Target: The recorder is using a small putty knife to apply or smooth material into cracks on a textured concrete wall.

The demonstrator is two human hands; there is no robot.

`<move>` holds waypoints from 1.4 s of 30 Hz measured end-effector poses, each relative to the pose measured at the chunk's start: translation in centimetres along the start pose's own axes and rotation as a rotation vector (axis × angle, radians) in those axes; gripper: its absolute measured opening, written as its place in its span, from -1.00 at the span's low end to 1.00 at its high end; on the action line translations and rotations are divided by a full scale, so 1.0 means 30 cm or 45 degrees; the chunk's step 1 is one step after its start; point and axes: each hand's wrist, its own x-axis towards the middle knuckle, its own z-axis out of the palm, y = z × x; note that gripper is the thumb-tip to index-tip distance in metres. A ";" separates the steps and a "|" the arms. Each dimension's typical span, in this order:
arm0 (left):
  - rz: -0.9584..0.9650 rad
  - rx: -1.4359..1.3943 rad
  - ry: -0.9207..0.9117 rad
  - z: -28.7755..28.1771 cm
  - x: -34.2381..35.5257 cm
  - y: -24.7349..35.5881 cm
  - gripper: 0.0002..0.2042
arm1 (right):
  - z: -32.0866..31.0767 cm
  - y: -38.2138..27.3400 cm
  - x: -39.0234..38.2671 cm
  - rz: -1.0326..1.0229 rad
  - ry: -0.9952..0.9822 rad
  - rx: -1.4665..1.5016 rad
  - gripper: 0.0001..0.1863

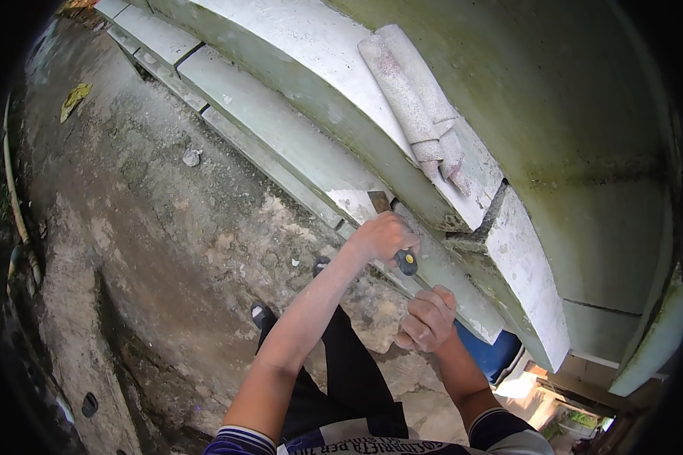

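My left hand (387, 236) is closed around the dark handle of a scraper (379, 201). Its handle end with a yellow spot sticks out below the fist, and its flat blade reaches the pale ledge (349, 199) of the wall. My right hand (429, 318) is curled into a fist close beside the lower ledge, a little nearer to me. What it holds, if anything, is hidden. Both hands look dusty. Above them, two rolled, speckled whitish pieces (417, 98) lie across the top of the pale green wall (311, 95).
Gaps split the concrete slabs, one at the wall's corner (493, 208). A blue container (486, 350) stands under the ledge at the right. On the rough ground lie a crumpled whitish lump (192, 157) and a yellow scrap (74, 101). A long pipe (19, 197) runs along the left side.
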 end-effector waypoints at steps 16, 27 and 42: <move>-0.014 -0.062 0.049 0.002 0.005 0.021 -0.85 | 0.053 -0.051 0.040 0.007 0.141 0.029 -0.74; 0.022 0.159 0.052 0.054 -0.106 0.314 -0.84 | 0.012 -0.244 -0.086 1.523 0.119 0.489 -0.61; -0.372 0.379 -0.036 -0.074 -0.261 0.623 -0.74 | -0.053 -0.187 -0.036 1.682 -0.922 2.025 -0.45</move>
